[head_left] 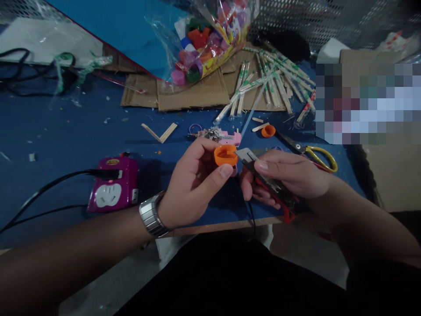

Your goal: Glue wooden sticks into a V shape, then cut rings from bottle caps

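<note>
My left hand (192, 184) pinches an orange bottle cap (225, 155) between thumb and fingers above the blue table's near edge. A metal watch sits on that wrist. My right hand (289, 175) grips a red and black utility knife (263, 177), thumb on top. Its blade tip touches the right side of the cap.
A pink glue gun (226, 138) lies just behind my hands. A second orange cap (268, 131), yellow-handled scissors (312, 153), wrapped chopsticks (269, 83) on cardboard, a bag of coloured caps (205, 44) and a purple power socket (113, 184) with black cables lie around.
</note>
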A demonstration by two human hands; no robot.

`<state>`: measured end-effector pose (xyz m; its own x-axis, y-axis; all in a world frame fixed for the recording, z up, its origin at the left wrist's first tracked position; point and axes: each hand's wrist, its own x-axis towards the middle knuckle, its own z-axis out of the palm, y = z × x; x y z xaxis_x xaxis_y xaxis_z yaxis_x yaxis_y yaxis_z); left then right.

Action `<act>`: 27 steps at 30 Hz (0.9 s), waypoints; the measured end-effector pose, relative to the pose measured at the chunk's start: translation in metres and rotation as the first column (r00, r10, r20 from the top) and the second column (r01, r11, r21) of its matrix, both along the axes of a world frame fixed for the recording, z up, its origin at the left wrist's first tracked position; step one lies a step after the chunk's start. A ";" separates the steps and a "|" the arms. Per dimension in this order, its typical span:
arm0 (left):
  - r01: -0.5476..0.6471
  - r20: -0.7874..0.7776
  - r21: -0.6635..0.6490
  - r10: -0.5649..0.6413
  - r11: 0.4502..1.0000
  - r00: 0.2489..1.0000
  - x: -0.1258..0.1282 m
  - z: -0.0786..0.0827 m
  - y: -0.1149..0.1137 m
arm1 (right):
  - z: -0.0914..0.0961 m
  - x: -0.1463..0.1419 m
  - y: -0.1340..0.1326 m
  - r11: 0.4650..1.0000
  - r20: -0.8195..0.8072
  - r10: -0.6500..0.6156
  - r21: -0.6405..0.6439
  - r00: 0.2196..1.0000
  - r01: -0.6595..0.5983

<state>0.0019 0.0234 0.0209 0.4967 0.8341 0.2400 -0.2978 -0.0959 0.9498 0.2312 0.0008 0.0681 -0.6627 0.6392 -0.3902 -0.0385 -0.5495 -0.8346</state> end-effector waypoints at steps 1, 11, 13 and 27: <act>0.003 0.008 0.004 -0.003 1.000 1.000 0.000 0.000 0.000 | 0.000 0.000 0.000 1.000 -0.004 0.003 -0.012 1.000 -0.003; 0.051 0.105 0.035 -0.055 0.998 0.993 0.004 0.001 0.000 | 0.001 -0.005 -0.008 0.996 -0.129 -0.085 -0.043 0.988 0.080; 0.030 0.082 0.010 -0.030 1.000 0.996 0.004 0.002 0.000 | 0.002 -0.004 -0.007 0.996 -0.146 -0.076 -0.060 0.986 0.068; -0.025 -0.037 -0.003 0.025 1.000 0.999 0.001 0.003 0.000 | 0.002 -0.006 -0.007 0.996 -0.151 -0.064 -0.068 0.986 0.054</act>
<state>0.0024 0.0233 0.0237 0.4838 0.8472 0.2196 -0.2605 -0.1002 0.9603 0.2252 -0.0066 0.0704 -0.6799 0.6557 -0.3283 -0.1968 -0.5944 -0.7797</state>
